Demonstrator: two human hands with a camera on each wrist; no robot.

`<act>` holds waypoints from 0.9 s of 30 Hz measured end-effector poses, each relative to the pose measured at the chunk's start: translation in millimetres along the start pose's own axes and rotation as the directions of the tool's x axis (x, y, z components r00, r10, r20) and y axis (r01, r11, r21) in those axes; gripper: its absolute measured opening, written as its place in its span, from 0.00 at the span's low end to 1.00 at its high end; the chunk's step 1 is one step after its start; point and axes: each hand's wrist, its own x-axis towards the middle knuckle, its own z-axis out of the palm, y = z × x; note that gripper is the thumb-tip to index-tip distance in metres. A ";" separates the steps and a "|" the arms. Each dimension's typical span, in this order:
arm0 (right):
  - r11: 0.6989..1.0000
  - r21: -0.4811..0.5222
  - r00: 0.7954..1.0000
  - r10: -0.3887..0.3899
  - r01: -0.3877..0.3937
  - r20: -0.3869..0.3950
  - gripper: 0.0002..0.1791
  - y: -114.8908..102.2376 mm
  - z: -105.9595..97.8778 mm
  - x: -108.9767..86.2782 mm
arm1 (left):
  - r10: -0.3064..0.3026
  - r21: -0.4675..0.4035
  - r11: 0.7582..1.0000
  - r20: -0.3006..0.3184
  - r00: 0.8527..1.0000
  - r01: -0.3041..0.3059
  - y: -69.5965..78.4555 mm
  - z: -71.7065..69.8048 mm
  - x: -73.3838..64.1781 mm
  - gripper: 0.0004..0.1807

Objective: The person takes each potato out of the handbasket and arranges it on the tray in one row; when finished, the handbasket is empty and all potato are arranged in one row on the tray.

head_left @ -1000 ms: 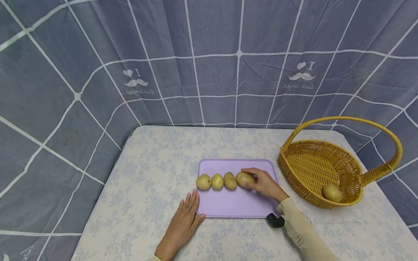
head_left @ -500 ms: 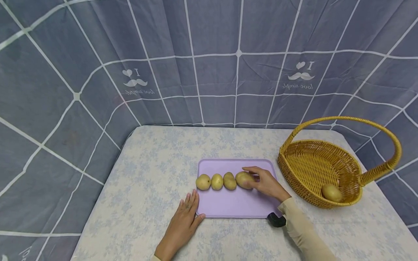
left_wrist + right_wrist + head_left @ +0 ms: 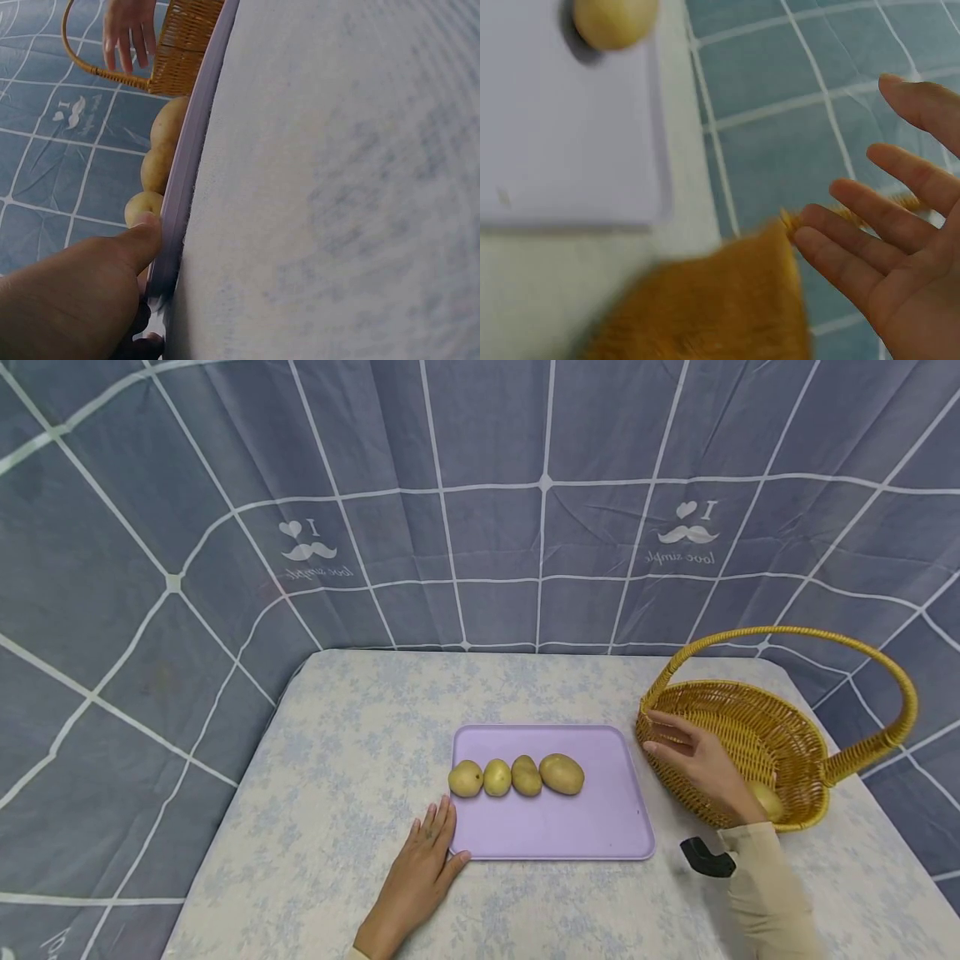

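Several potatoes stand in a row on a lilac tray (image 3: 555,831); the rightmost potato (image 3: 562,774) is the largest. My left hand (image 3: 420,870) lies at the tray's lower left, its straight fingers along the left edge and its thumb at the corner. In the left wrist view the thumb touches the rim near a potato (image 3: 142,207). My right hand (image 3: 701,764) hovers over the left side of a wicker basket (image 3: 802,735), fingers spread and holding nothing. Behind its wrist, one potato (image 3: 765,798) lies partly hidden in the basket.
The basket's tall handle (image 3: 780,631) arches above it. A pale floral cloth (image 3: 360,735) covers the table. A blue-grey curtain with white lines (image 3: 495,535) hangs behind and at the sides. A black camera mount (image 3: 707,857) is at my right wrist.
My right hand has let go of the largest potato, leaving it at the row's right end, and has moved right to the basket. The left hand stays in place.
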 end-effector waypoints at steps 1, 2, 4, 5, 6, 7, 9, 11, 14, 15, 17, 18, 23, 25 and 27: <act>1.000 -0.009 1.000 0.003 -0.004 -0.016 0.30 0.6 -6.5 -3.0 | 0.000 0.001 1.000 0.000 1.000 0.000 0.0 -0.1 0.0 0.38; 1.000 -0.011 1.000 0.008 -0.008 -0.030 0.30 1.7 -13.2 -6.2 | -0.001 0.001 1.000 -0.001 1.000 0.001 0.0 -0.1 -0.1 0.38; 0.999 -0.037 0.998 0.014 -0.016 -0.061 0.30 5.0 -25.6 -12.4 | -0.002 0.002 1.000 -0.001 1.000 0.002 -0.1 -0.2 -0.1 0.38; 0.998 -0.055 0.997 0.018 -0.022 -0.075 0.30 7.2 -31.2 -15.2 | -0.002 0.003 1.000 -0.002 1.000 0.002 -0.2 -0.2 -0.1 0.38; 0.997 -0.066 0.996 0.023 -0.028 -0.086 0.30 9.9 -36.4 -18.0 | -0.003 0.003 1.000 -0.002 1.000 0.003 -0.2 -0.3 -0.1 0.38; 0.997 -0.073 0.995 0.031 -0.038 -0.094 0.30 13.0 -41.6 -20.8 | -0.003 0.003 1.000 -0.002 1.000 0.003 -0.2 -0.4 -0.1 0.38; 0.992 -0.105 0.994 0.054 -0.065 -0.100 0.31 19.4 -50.9 -26.0 | -0.004 -0.002 1.000 -0.004 1.000 0.004 -0.2 -0.2 -0.2 0.38; 0.985 -0.143 0.991 0.088 -0.101 -0.097 0.32 26.2 -59.1 -30.5 | -0.007 -0.009 1.000 -0.001 1.000 0.007 0.0 -0.1 -0.4 0.38; 0.971 -0.188 0.988 0.132 -0.145 -0.082 0.34 35.7 -69.6 -35.4 | -0.012 -0.023 1.000 0.006 1.000 0.012 0.6 -0.1 -1.0 0.38; 0.967 -0.200 0.986 0.147 -0.160 -0.076 0.34 38.6 -72.5 -36.6 | -0.015 -0.027 1.000 0.009 1.000 0.015 0.7 -0.1 -1.2 0.38; 0.958 -0.223 0.984 0.168 -0.179 -0.066 0.36 43.7 -78.0 -38.3 | -0.015 -0.026 1.000 0.010 1.000 0.015 0.9 -0.2 -1.4 0.38; 0.954 -0.233 0.982 0.181 -0.190 -0.059 0.36 46.2 -80.3 -38.6 | -0.015 -0.027 1.000 0.010 1.000 0.015 0.9 -0.3 -1.4 0.38; 0.922 -0.296 0.967 0.254 -0.248 -0.018 0.38 56.3 -88.0 -38.9 | -0.016 -0.021 1.000 0.010 1.000 0.017 0.4 -0.1 -0.7 0.38; 0.908 -0.318 0.956 0.293 -0.273 0.015 0.39 59.4 -88.9 -39.9 | -0.016 -0.018 1.000 0.010 1.000 0.016 0.1 0.2 -0.3 0.38; 0.896 -0.340 0.946 0.319 -0.285 0.048 0.40 61.7 -88.6 -41.5 | -0.014 -0.017 1.000 0.008 1.000 0.014 -0.2 0.5 0.0 0.38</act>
